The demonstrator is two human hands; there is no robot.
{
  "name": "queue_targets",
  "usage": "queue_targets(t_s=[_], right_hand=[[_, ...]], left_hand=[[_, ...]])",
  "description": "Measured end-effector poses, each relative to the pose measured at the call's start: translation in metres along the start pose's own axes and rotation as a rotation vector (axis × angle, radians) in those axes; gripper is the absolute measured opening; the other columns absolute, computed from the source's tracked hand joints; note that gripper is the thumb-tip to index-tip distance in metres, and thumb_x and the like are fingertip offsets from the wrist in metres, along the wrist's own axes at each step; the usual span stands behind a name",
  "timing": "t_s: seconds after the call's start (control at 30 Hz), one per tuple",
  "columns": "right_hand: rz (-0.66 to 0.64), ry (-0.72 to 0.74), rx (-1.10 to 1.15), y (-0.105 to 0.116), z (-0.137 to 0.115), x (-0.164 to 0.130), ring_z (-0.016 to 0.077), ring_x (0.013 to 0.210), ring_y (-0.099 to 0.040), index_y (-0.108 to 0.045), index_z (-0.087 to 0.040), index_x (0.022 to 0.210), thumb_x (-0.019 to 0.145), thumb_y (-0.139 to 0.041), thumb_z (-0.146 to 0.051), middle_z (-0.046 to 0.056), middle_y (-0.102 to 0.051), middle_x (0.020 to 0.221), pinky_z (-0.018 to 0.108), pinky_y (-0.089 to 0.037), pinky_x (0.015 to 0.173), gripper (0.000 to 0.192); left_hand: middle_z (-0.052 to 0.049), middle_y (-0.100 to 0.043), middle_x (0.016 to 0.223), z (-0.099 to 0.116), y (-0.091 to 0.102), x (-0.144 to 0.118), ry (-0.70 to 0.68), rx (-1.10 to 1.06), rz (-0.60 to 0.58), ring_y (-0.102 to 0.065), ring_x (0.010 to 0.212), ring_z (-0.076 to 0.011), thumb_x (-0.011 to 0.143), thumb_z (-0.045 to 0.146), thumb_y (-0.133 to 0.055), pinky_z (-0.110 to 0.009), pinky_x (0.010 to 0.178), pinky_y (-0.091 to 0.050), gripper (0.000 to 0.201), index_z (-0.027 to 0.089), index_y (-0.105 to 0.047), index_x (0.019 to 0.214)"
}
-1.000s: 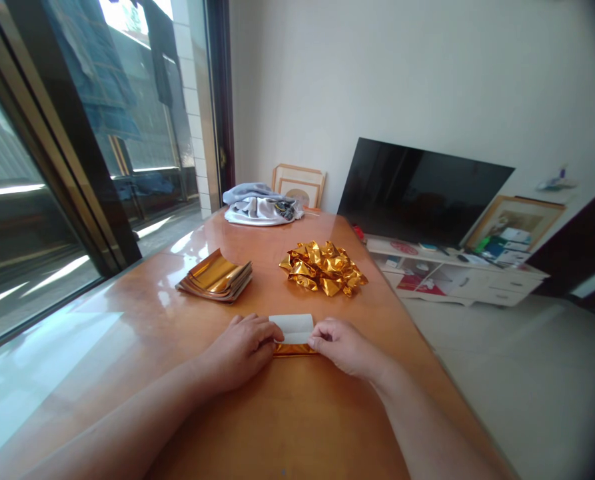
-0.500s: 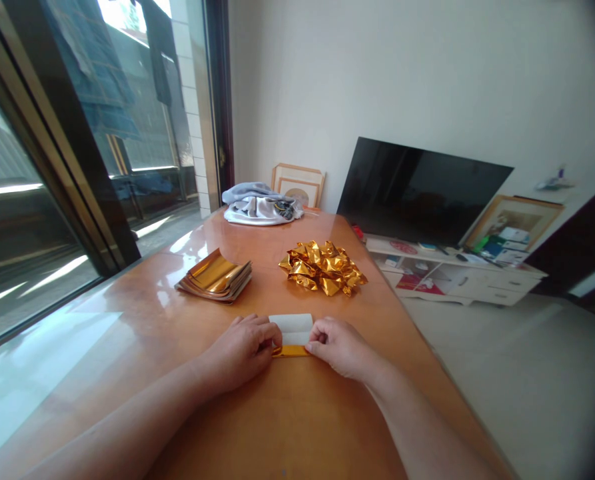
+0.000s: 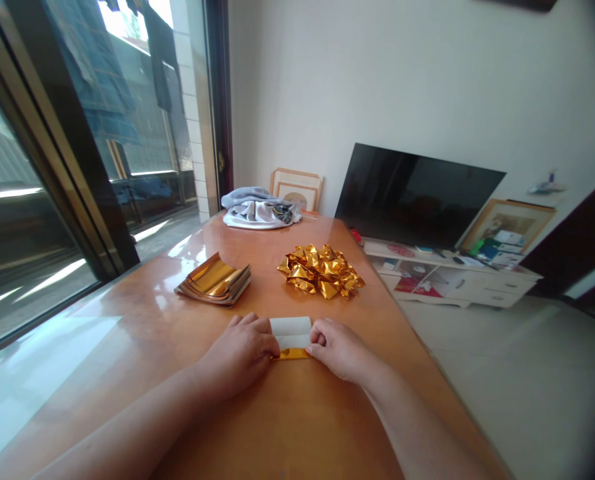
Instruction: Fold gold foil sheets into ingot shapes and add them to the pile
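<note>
At lower centre of the frame, my left hand (image 3: 240,351) and right hand (image 3: 340,348) lay close together on the wooden table (image 3: 287,427), both pinching the same small folded foil sheet (image 3: 291,337), white side up with a gold strip showing along its near edge. Compared with a second earlier, the gold strip looked narrower and shorter, and my fingertips had crept inward along it, so I judged the fold was being pressed tighter, crease step nearly done. View also tipped slightly, nothing else on the table shifted. Both hands were clamped on the sheet ends, fingers curled down, thumbs hidden. Just above, at mid frame left, sat the stack of flat gold sheets (image 3: 214,280), untouched; mid frame right, the pile of crumpled gold pieces (image 3: 321,269), well apart from my hands. No real containers on the table; a bundle of cloth (image 3: 260,208) lay at the far end. TV cabinet (image 3: 447,280) shelves at right held small items, too small to tell.
</note>
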State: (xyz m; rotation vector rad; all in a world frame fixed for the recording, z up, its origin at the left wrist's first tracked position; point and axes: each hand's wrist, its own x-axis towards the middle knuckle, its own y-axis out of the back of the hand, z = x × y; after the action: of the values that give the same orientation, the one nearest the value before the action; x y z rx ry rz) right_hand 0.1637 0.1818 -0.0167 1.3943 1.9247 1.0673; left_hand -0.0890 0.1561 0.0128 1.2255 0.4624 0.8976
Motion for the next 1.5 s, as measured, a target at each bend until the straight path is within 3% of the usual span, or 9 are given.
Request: queue_targets(t_s=[0.17, 0.37, 0.6, 0.83, 1.03, 1.2, 1.3, 1.4, 1.5], right_hand=[[-0.002, -0.064, -0.067, 0.009, -0.002, -0.002, 0.0132, 0.071, -0.053, -0.061, -0.023, 0.084, 0.082, -0.072, -0.032, -0.002, -0.064, 0.083, 0.024, -0.027, 0.059, 0.015], [-0.008, -0.05, -0.091, 0.013, -0.004, -0.002, 0.0135, 0.076, -0.055, -0.061, -0.021, 0.084, 0.081, -0.076, -0.032, -0.002, -0.065, 0.088, 0.024, -0.028, 0.062, 0.018], [0.026, -0.02, -0.128, 0.016, -0.006, -0.007, 0.0135, 0.078, -0.056, -0.062, -0.023, 0.084, 0.082, -0.073, -0.034, -0.002, -0.067, 0.091, 0.025, -0.028, 0.063, 0.016], [0.037, -0.026, -0.103, 0.015, -0.005, -0.006, 0.0136, 0.08, -0.057, -0.063, -0.023, 0.084, 0.08, -0.075, -0.035, -0.002, -0.068, 0.091, 0.024, -0.028, 0.064, 0.017], [0.045, -0.067, -0.056, 0.01, 0.002, 0.0, 0.0131, 0.072, -0.057, -0.064, -0.023, 0.082, 0.075, -0.077, -0.035, -0.003, -0.067, 0.082, 0.023, -0.03, 0.06, 0.019], [0.146, -0.079, -0.048, 0.013, -0.009, 0.001, 0.0143, 0.08, -0.06, -0.063, -0.022, 0.094, 0.087, -0.063, -0.031, 0.0, -0.069, 0.094, 0.024, -0.037, 0.066, 0.012], [0.217, 0.044, -0.162, 0.015, -0.028, -0.008, 0.0185, 0.093, -0.061, -0.065, -0.022, 0.095, 0.089, -0.055, -0.024, 0.004, -0.069, 0.101, 0.027, -0.041, 0.076, 0.012], [0.115, 0.203, -0.317, 0.012, -0.047, -0.022, 0.0247, 0.103, -0.06, -0.071, -0.021, 0.097, 0.089, -0.051, -0.02, 0.009, -0.07, 0.103, 0.033, -0.042, 0.085, 0.022], [-0.031, 0.225, -0.426, 0.008, -0.061, -0.034, 0.0316, 0.11, -0.058, -0.074, -0.017, 0.1, 0.09, -0.049, -0.021, 0.015, -0.07, 0.107, 0.04, -0.043, 0.092, 0.028]], left_hand=[[-0.005, -0.066, 0.095, 0.02, 0.01, -0.003, -0.045, 0.121, -0.04, -0.054, 0.093, -0.0237, 0.093, 0.019, -0.051, -0.038, 0.082, -0.036, 0.021, 0.024, -0.069, 0.083], [-0.008, -0.066, 0.089, 0.037, 0.008, -0.004, -0.065, 0.253, -0.054, -0.056, 0.088, -0.0246, 0.096, 0.019, -0.045, -0.044, 0.083, -0.033, 0.023, 0.022, -0.068, 0.09], [-0.009, -0.064, 0.092, 0.056, 0.009, -0.005, -0.018, 0.289, -0.079, -0.057, 0.09, -0.0263, 0.096, 0.036, -0.05, -0.045, 0.087, -0.034, 0.023, 0.025, -0.07, 0.098], [-0.012, -0.067, 0.1, 0.062, 0.013, 0.002, -0.04, 0.269, -0.131, -0.06, 0.096, -0.0281, 0.092, 0.035, -0.055, -0.043, 0.088, -0.04, 0.022, 0.022, -0.073, 0.095], [-0.015, -0.07, 0.095, 0.075, 0.003, 0.01, 0.019, 0.304, -0.144, -0.064, 0.091, -0.0299, 0.094, 0.04, -0.05, -0.048, 0.092, -0.042, 0.033, 0.018, -0.075, 0.091], [-0.015, -0.07, 0.099, 0.081, -0.002, 0.005, 0.066, 0.282, -0.11, -0.064, 0.094, -0.0306, 0.091, 0.041, -0.054, -0.049, 0.093, -0.043, 0.031, 0.019, -0.074, 0.099], [-0.013, -0.069, 0.103, 0.077, 0.001, 0.0, 0.064, 0.244, -0.124, -0.063, 0.096, -0.0293, 0.091, 0.036, -0.053, -0.047, 0.092, -0.045, 0.027, 0.021, -0.073, 0.102], [-0.012, -0.069, 0.105, 0.073, 0.004, -0.002, 0.057, 0.228, -0.143, -0.063, 0.098, -0.028, 0.09, 0.03, -0.053, -0.044, 0.091, -0.046, 0.023, 0.023, -0.072, 0.102], [-0.012, -0.069, 0.105, 0.071, 0.007, -0.002, 0.048, 0.229, -0.147, -0.063, 0.097, -0.0269, 0.092, 0.03, -0.051, -0.042, 0.088, -0.046, 0.024, 0.024, -0.07, 0.105]])
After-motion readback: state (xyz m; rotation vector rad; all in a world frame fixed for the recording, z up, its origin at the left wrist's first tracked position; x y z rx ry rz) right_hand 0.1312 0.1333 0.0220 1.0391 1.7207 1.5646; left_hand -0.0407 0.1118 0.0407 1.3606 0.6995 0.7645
